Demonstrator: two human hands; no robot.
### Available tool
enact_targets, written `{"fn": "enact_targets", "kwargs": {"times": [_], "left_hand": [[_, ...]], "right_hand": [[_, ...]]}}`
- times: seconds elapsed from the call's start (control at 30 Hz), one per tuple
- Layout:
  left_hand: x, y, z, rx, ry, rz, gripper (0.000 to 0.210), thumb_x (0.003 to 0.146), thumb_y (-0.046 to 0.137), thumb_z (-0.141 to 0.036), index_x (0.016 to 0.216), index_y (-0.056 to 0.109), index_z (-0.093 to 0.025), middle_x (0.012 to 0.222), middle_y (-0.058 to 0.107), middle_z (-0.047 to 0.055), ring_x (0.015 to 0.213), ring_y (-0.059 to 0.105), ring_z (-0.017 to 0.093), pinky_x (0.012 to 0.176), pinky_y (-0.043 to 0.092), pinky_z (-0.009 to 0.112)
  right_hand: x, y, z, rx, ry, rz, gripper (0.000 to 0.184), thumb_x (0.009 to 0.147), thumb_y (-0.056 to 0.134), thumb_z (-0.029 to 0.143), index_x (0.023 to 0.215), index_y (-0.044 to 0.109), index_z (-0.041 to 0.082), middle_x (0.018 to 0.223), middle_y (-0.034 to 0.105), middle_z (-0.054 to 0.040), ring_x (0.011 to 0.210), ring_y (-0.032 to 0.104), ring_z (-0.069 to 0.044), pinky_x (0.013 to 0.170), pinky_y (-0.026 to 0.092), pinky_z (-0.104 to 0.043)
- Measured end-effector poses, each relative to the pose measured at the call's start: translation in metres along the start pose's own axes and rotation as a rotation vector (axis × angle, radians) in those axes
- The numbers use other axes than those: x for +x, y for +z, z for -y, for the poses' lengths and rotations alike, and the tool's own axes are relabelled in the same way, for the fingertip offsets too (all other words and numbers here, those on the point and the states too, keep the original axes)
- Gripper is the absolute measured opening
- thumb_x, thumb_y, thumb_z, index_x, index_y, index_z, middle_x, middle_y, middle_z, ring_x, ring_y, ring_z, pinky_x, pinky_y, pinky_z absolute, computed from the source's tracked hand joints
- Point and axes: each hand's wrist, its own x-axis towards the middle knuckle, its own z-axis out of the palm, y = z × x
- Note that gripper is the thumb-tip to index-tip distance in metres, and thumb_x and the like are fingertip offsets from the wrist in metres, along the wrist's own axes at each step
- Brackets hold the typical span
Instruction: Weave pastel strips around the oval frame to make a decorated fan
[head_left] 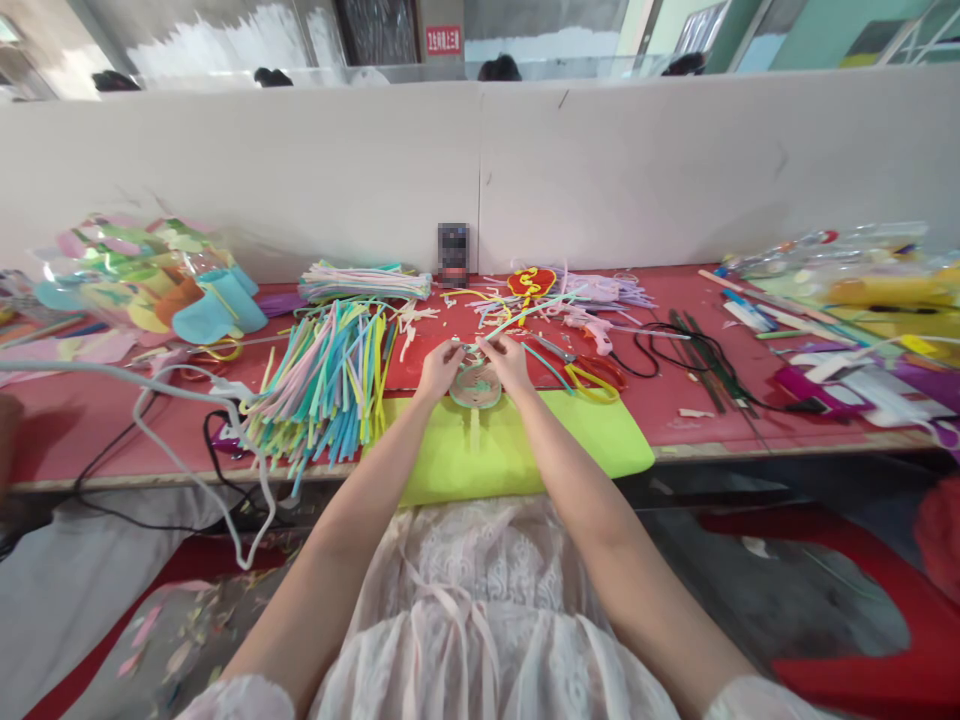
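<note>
Over the table's front edge, my left hand (444, 368) pinches the upper edge of a small rounded, fan-like piece (478, 388) with a pale green rim and a short pale stem. My right hand (507, 362) has its fingers closed on a pale green pipe cleaner (529, 315), which sticks out up and to the right. Both sets of fingertips meet near the top of the piece, and the exact join there is too small to make out. Beneath lies a yellow-green cloth (600, 440). A big bundle of pastel pipe cleaners (330, 375) is left of my left hand.
Right of my hands are yellow-handled scissors (592, 385), a pink glue gun (598, 332) and black cables (660, 345). A red-and-yellow ornament (531, 283) and a blurred dark device (453, 255) stand behind. Wrapped colourful items (217, 305) sit left; a white cord (262, 480) hangs over the edge.
</note>
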Motion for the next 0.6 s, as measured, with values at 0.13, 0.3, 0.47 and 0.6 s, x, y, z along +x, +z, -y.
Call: {"fn": "enact_targets", "kwargs": {"times": [0.13, 0.3, 0.47, 0.6], "left_hand": [[-0.0003, 0.0004, -0.0008, -0.015, -0.003, 0.011, 0.022, 0.078, 0.051, -0.030, 0.092, 0.062, -0.016, 0.085, 0.068, 0.004, 0.075, 0.065, 0.014, 0.068, 0.050, 0.025], [-0.0022, 0.0010, -0.0023, -0.014, -0.036, -0.006, 0.025, 0.077, 0.053, -0.027, 0.097, 0.063, -0.015, 0.090, 0.070, 0.006, 0.083, 0.066, 0.017, 0.078, 0.050, 0.029], [-0.0014, 0.0022, 0.0000, -0.042, -0.032, -0.009, 0.025, 0.076, 0.054, -0.025, 0.096, 0.063, -0.015, 0.093, 0.070, 0.007, 0.086, 0.066, 0.017, 0.080, 0.051, 0.029], [-0.0006, 0.0019, 0.0004, -0.083, -0.037, -0.018, 0.024, 0.076, 0.052, -0.021, 0.096, 0.063, -0.015, 0.094, 0.070, 0.006, 0.086, 0.066, 0.017, 0.081, 0.051, 0.029]], "right_hand": [[0.0001, -0.0005, -0.0008, -0.073, -0.051, -0.022, 0.038, 0.073, 0.055, 0.055, 0.067, 0.055, 0.018, 0.062, 0.057, 0.0002, 0.060, 0.052, -0.013, 0.060, 0.042, -0.024], [-0.0024, -0.0015, 0.0032, -0.099, -0.081, -0.038, 0.038, 0.074, 0.053, 0.055, 0.070, 0.056, 0.018, 0.065, 0.058, -0.0009, 0.062, 0.054, -0.013, 0.061, 0.043, -0.024], [-0.0037, -0.0013, 0.0062, -0.145, -0.074, -0.050, 0.040, 0.074, 0.052, 0.058, 0.071, 0.057, 0.018, 0.066, 0.061, -0.0018, 0.062, 0.055, -0.014, 0.063, 0.043, -0.025], [-0.0032, -0.0001, 0.0056, -0.169, -0.092, -0.043, 0.040, 0.074, 0.052, 0.058, 0.070, 0.058, 0.018, 0.067, 0.061, -0.0018, 0.063, 0.055, -0.014, 0.064, 0.043, -0.025]]}}
